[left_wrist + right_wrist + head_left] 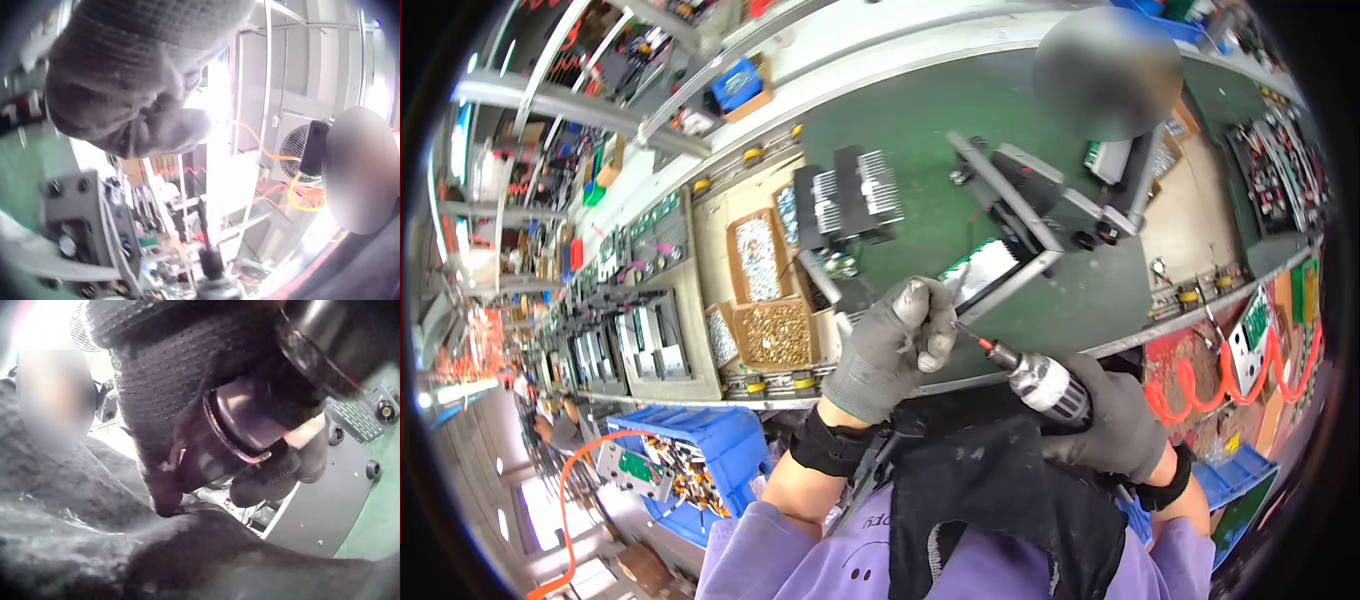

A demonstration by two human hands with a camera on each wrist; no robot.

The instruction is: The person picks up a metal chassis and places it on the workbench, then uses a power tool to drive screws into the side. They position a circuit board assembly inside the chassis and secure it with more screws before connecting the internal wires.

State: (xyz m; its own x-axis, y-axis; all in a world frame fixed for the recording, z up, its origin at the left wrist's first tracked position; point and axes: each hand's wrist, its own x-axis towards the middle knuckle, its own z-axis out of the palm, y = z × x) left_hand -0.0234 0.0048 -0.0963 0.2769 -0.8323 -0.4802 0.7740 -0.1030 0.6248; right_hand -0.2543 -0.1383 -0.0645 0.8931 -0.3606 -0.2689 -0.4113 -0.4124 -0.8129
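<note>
The left hand, in a grey knitted glove, has its fingers curled in, with thumb and fingertips close together; if they pinch some small piece between them, I cannot tell. The gloved right hand has the fingers bent round the body of the power screwdriver, and this tool lies across the front of the person, above the dark apron. Its thin bit, with a red part behind it, points to the left fingers and is near to them. I judge the screwdriver as stiff and of moderate weight, the most of it in the thick body, so the palm should take it there, as it does now, and not by the slim nose. The smooth casing could slip a little (the knitted glove probably helps with this, but it also makes small pieces difficult to feel). The bit looks stiff but slender, so a push from the side would not be good for it. Just beyond the left hand, on the green work surface, stands a grey metal frame; it seems rigid, and is better held by its outer edge. Farther to the left are boxes of brass-coloured pieces and silvery pieces.
</note>
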